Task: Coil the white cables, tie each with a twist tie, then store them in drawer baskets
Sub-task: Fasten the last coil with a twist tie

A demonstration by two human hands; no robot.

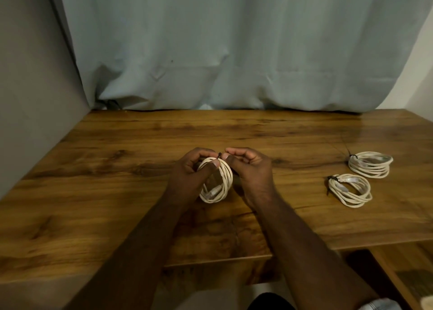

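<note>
A coiled white cable (pixel 222 188) stands on edge at the middle of the wooden table (pixel 93 181). My left hand (pixel 191 172) grips the coil's top, thumb pressed on the strands. My right hand (pixel 248 166) pinches a dark twist tie (pixel 219 155) that sticks up from the top of the coil. Two more coiled white cables lie flat at the right: one nearer (pixel 350 190) and one farther (pixel 370 164), each with a dark tie on its left side.
A pale blue curtain (pixel 234 52) hangs behind the table's far edge. A grey wall (pixel 28 99) borders the left side. A lower wooden surface (pixel 403 267) shows at the bottom right. No drawer baskets are in view.
</note>
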